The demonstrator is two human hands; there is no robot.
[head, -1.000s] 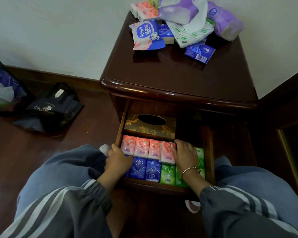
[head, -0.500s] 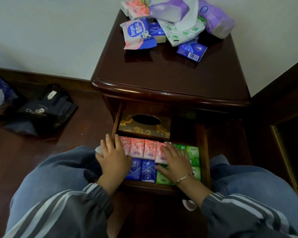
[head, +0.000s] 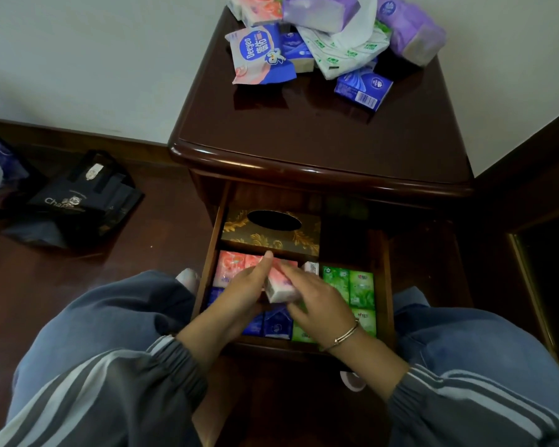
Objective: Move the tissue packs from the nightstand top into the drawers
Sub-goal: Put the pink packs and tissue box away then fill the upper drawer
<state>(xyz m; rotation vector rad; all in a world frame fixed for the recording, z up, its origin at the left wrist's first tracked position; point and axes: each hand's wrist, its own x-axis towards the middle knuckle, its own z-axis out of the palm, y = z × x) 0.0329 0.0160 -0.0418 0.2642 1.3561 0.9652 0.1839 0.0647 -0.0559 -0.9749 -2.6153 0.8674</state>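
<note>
L hand [head: 242, 295], R hand [head: 317, 304]: curled grip on pink pack [head: 279, 285] over drawer [head: 383, 285]

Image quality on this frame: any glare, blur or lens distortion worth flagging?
Head view: soft, even light, no blown highlights; the glossy nightstand top mirrors the packs piled on it. Head view: the left hand, right hand and the pink pack they hold are slightly motion-blurred. Head view: wide-angle bowing toward the edges; the drawer sinks into shadow at its back right.
</note>
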